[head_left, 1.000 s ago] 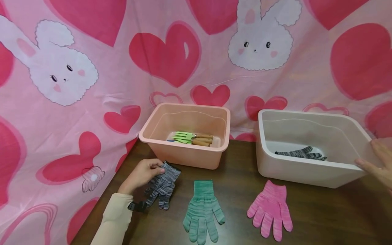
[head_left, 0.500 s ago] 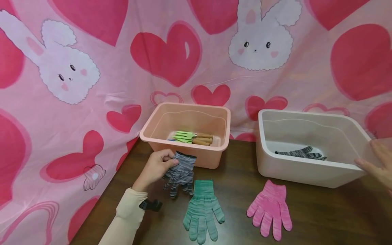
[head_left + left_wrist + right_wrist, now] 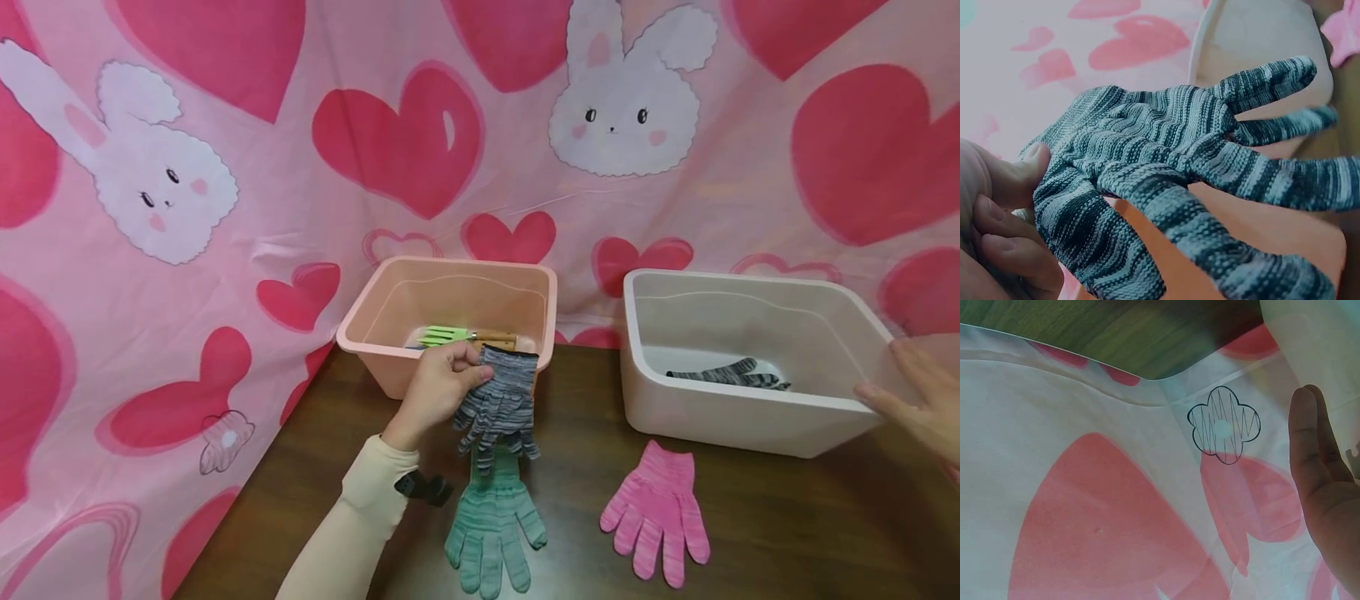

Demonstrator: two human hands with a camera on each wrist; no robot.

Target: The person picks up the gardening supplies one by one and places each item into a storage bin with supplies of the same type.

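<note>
My left hand (image 3: 438,387) pinches a grey-and-black striped knit glove (image 3: 501,404) by its cuff, thumb on top. The glove hangs fingers down in front of the peach bin (image 3: 442,264) and overlaps the green glove's cuff in the head view. Its fingers spread loosely in the left wrist view, where my thumb and curled fingers (image 3: 1007,244) show at its cuff. A green glove (image 3: 495,525) lies flat below, and a pink glove (image 3: 660,508) lies to its right. My right hand (image 3: 926,400), fingers straight, rests against the right end of the white bin (image 3: 750,408).
Inside the peach bin lie garden hand tools, including a green fork (image 3: 444,335) with wooden handles beside it. Another grey-striped glove (image 3: 731,375) lies in the white bin. A pink cloth backdrop (image 3: 300,192) hangs behind and left of the dark wooden table (image 3: 570,467).
My left hand has lifted the grey glove and carried it rightward, from left of the green glove to above its cuff. My right hand stays at the white bin. The head view shifted slightly.
</note>
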